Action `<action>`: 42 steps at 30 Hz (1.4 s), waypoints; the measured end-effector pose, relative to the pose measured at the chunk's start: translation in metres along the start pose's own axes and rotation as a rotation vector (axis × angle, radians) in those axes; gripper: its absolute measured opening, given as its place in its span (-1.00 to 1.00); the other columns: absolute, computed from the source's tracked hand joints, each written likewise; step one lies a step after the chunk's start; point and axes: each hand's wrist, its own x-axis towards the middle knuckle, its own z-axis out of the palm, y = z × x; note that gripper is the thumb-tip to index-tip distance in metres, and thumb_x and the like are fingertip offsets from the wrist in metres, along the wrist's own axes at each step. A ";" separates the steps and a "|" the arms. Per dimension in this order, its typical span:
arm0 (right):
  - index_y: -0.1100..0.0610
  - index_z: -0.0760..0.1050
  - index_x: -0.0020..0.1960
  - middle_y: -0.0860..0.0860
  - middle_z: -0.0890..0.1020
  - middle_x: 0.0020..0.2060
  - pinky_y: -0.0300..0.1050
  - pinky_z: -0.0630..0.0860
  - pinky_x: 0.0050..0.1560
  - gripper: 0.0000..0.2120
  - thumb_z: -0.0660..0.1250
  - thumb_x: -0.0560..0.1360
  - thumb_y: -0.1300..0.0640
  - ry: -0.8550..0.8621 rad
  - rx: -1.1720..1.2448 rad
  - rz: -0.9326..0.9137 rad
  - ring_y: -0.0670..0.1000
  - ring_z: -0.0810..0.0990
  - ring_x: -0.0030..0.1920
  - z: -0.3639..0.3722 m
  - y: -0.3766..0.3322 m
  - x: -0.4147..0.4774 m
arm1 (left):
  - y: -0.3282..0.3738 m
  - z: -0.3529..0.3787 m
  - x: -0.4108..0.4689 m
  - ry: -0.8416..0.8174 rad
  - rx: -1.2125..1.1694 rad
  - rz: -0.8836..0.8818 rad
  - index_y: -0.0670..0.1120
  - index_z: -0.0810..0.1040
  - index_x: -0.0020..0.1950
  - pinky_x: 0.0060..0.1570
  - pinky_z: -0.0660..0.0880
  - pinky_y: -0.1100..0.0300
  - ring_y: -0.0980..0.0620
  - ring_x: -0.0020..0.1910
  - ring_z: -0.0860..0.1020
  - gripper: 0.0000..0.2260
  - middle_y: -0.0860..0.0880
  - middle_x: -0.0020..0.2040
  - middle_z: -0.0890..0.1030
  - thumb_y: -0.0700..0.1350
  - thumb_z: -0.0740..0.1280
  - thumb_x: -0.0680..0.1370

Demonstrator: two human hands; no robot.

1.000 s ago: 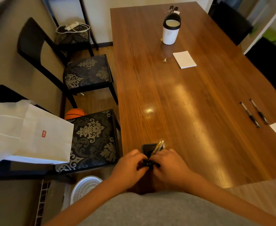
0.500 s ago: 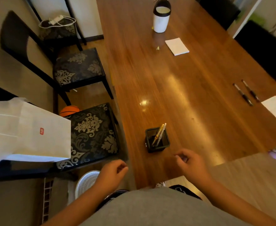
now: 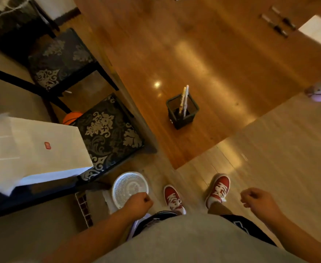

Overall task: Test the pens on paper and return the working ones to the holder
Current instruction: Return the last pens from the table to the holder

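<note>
1. The fingers of the left hand (image 3: 139,203) are lying loosely curled toward the palm and are holding nothing. The fingers of the right hand (image 3: 258,203) are curling in the same loose way and are also holding nothing. Both hands are hanging at the person's sides, off the table (image 3: 212,59) and above the floor by the red shoes (image 3: 219,188).

2. The black mesh pen holder (image 3: 182,111) is standing upright near the table's near corner, just inside its near edge. The cream pens in the holder (image 3: 184,97) are leaning together against its far wall.

3. The loose pens (image 3: 275,25) are lying side by side toward the table's far right edge, just beside the sheet of paper (image 3: 320,32). Whether these are touching the sheet cannot be told: this part is blurred.

4. Step in hand, as judged: no pen is being tested; the person is standing clear of the table between pens. The next move is calling for a reach or a step to the far right edge, a pinch on one loose pen, and a stroke on the paper. Whether the loose pens are already tested cannot be told.

5. Count: hands, two; holder, one; pens in it, two; loose pens, two; paper sheet, one; patterned chair seats (image 3: 106,137), two; white paper bag (image 3: 32,149), one; white fan (image 3: 130,187), one; basketball (image 3: 71,117), one; shoes, two.
</note>
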 end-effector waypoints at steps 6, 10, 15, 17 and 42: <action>0.30 0.59 -0.15 0.25 0.65 -0.22 -0.06 0.45 -0.24 -0.86 0.29 0.55 0.32 0.042 0.156 0.255 0.15 0.57 -0.27 -0.041 0.104 -0.029 | 0.056 0.039 0.003 -0.042 0.132 0.064 -0.14 0.60 -0.05 -0.03 0.50 0.10 -0.03 -0.11 0.58 -0.85 -0.12 -0.09 0.64 -0.07 0.30 0.55; 0.37 0.57 -0.15 0.28 0.61 -0.24 -0.10 0.39 -0.31 -0.85 0.27 0.55 0.35 0.087 0.281 0.353 0.13 0.52 -0.32 -0.072 0.168 -0.047 | 0.120 0.079 0.005 -0.091 0.180 0.134 -0.05 0.58 -0.05 -0.18 0.46 0.16 0.04 -0.19 0.53 -0.88 -0.09 -0.09 0.63 -0.05 0.29 0.57; 0.31 0.56 -0.17 0.26 0.64 -0.23 -0.12 0.42 -0.31 -0.83 0.28 0.56 0.29 0.099 0.394 0.415 0.12 0.53 -0.34 -0.116 0.248 -0.058 | 0.216 0.147 0.001 -0.188 0.189 0.210 -0.15 0.61 -0.07 -0.06 0.53 0.08 -0.09 -0.09 0.62 -0.84 -0.15 -0.10 0.66 -0.09 0.30 0.56; 0.30 0.56 -0.19 0.25 0.64 -0.23 -0.11 0.42 -0.31 -0.83 0.28 0.55 0.29 0.068 0.400 0.435 0.12 0.53 -0.33 -0.135 0.274 -0.056 | 0.254 0.174 -0.006 -0.207 0.172 0.234 -0.16 0.61 -0.08 -0.14 0.52 0.14 -0.06 -0.15 0.61 -0.85 -0.16 -0.12 0.66 -0.11 0.30 0.56; 0.23 0.59 -0.14 0.14 0.66 -0.23 -0.11 0.44 -0.29 -0.86 0.32 0.55 0.21 0.154 0.465 0.299 0.06 0.58 -0.30 -0.441 0.205 0.176 | 0.579 0.161 0.134 -0.202 0.297 0.212 -0.14 0.56 -0.03 -0.24 0.40 0.18 0.06 -0.26 0.51 -0.85 -0.02 -0.23 0.55 -0.07 0.29 0.58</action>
